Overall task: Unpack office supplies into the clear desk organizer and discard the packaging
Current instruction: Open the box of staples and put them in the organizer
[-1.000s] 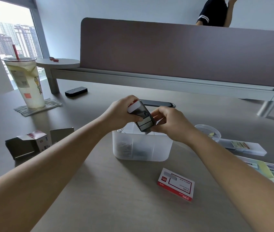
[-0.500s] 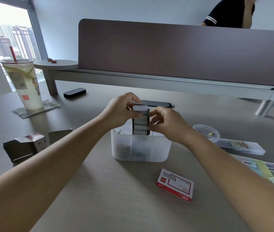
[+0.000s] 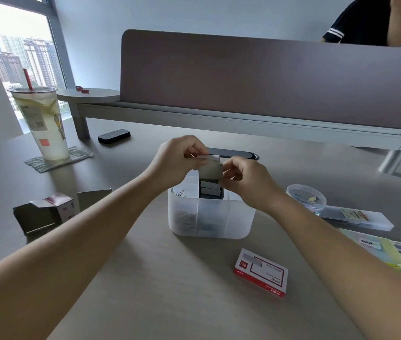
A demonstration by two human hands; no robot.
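An office. A long grey desk (image 3: 145,303) carries a mauve partition screen (image 3: 268,79) along its far side, with high-rise towers showing through the window (image 3: 20,50) at far left. Sticky-note packs (image 3: 390,256) lie at the right.

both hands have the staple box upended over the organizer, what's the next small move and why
Probably ease the box upward a little. Left hand and right hand hold it open end down over the organizer's middle compartment, and staple strips already hang below its mouth, so lifting should let them drop in.
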